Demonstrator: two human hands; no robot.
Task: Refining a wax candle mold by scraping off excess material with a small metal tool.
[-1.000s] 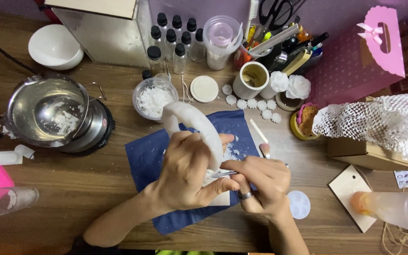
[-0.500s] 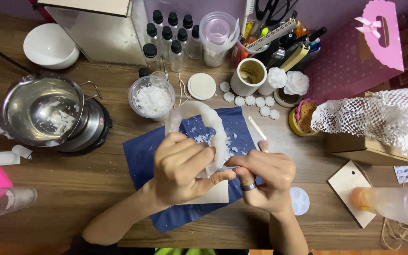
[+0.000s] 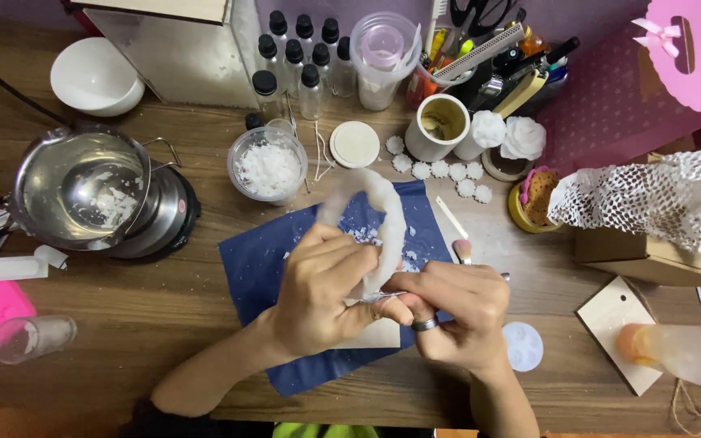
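- Head view: my left hand (image 3: 318, 288) is closed around the white curved wax piece (image 3: 383, 219), holding it up over the dark blue sheet (image 3: 257, 272).
- My right hand (image 3: 456, 312) pinches a thin metal tool (image 3: 383, 297) against the piece's lower end.
- White crumbs lie on the sheet; a cup of flakes (image 3: 267, 166) stands behind it.

Both forearms are bare from the wrists up to the bottom edge of the view, with no watch or bracelet on either wrist. The left hand (image 3: 318, 292) wears nothing on its fingers. The right hand (image 3: 456, 312) carries one plain dark band ring (image 3: 425, 324) on a finger. The nails look short and unpainted. At the bottom edge, a dark sleeve (image 3: 152, 418) shows by the left elbow, and beside it a strip of bright green clothing (image 3: 318, 431).
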